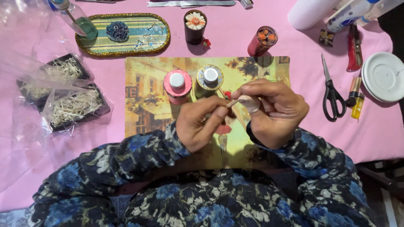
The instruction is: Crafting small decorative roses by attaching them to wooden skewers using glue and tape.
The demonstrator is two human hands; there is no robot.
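While both hands (202, 124) (273, 111) pinch a thin wooden stick (234, 101), glittery round bottles (193, 86) stand near

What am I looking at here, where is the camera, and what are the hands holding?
There is no machine: a person works with two bare hands, filmed by one camera on their head looking down. The left hand and right hand meet over a picture placemat on a pink tablecloth, pinching a thin wooden stick between them. What sits at its tip is too small to tell. Behind the hands stand a pink bottle and a gold bottle, both white-capped. Black scissors lie to the right, and bagged trays of straw to the left.
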